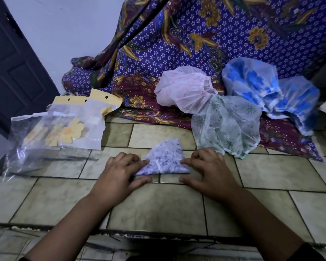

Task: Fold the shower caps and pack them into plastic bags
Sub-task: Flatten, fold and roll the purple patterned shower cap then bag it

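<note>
Beige tiled floor (158, 204), head view: we pinch the folded white-and-purple floral plastic shower cap (165, 162) at both ends, left grip (120, 172) and right grip (209, 170) each curled on it. Clear plastic bags (45, 147) lie left, unfolded caps (226, 125) behind-right.

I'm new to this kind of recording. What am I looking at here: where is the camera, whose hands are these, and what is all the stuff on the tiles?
There is no machine here. A person works with bare hands, and the single camera sits on their head, looking forward and down, so both arms reach in from the bottom edge. The left hand and right hand each pinch one end of a white cap with purple print, already folded small, on the tiled surface. To the left lie clear plastic bags, some topped with yellow cards. Behind, three unfolded caps lie on a patterned cloth: a pink cap, a green cap and a blue cap.
</note>
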